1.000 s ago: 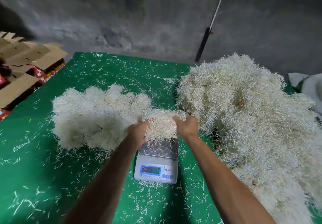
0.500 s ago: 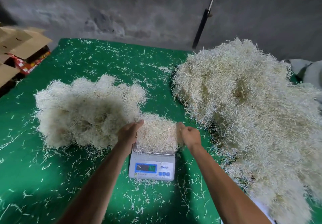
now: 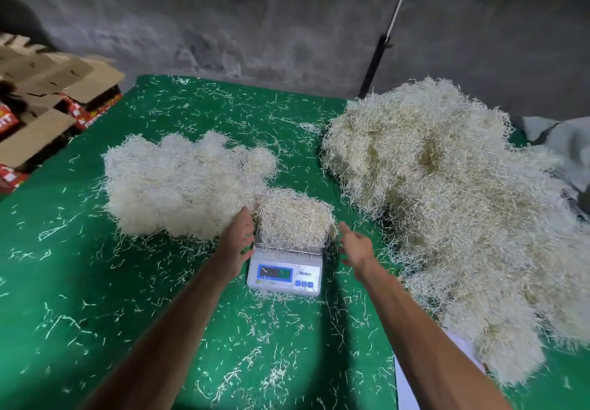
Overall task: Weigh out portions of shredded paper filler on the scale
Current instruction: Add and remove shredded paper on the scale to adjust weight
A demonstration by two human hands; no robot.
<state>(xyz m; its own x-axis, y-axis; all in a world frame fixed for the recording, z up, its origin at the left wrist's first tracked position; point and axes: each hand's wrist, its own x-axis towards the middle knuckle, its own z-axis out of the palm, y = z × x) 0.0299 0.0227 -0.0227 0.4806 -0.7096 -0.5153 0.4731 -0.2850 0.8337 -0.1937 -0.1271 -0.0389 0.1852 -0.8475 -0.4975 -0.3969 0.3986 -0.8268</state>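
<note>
A small white digital scale with a lit display stands on the green table. A clump of pale shredded paper filler rests on its pan. My left hand is beside the clump's left side, fingers straight, holding nothing. My right hand hovers just right of the clump, fingers relaxed and apart from it. A big heap of shredded paper fills the right side. A smaller heap lies to the left behind the scale.
Loose paper shreds are scattered all over the green cloth. Open cardboard boxes are stacked beyond the table's left edge. A dark pole leans on the grey wall behind. Grey cloth lies at the far right.
Both hands held the clump above the scale, lowered it onto the pan and have let go, drawing slightly outward to either side.
</note>
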